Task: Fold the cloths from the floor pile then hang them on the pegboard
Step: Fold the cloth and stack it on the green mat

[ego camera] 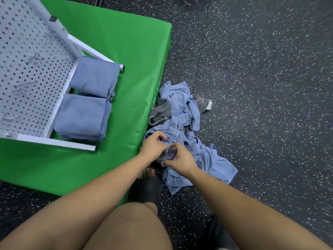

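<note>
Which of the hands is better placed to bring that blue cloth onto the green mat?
Probably the left hand: both pinch the blue cloth, but the left sits right at the green mat edge, while the right hand is farther out over the pile.

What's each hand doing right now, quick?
Left hand: closed, pinching the crumpled light-blue fabric cloth.
Right hand: closed, gripping the same cloth.

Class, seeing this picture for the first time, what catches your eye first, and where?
The bright green mat fills the upper left, bearing a white pegboard and two folded blue stacks. Beside it, the left hand and right hand grip a blue cloth in the crumpled floor pile.
</note>
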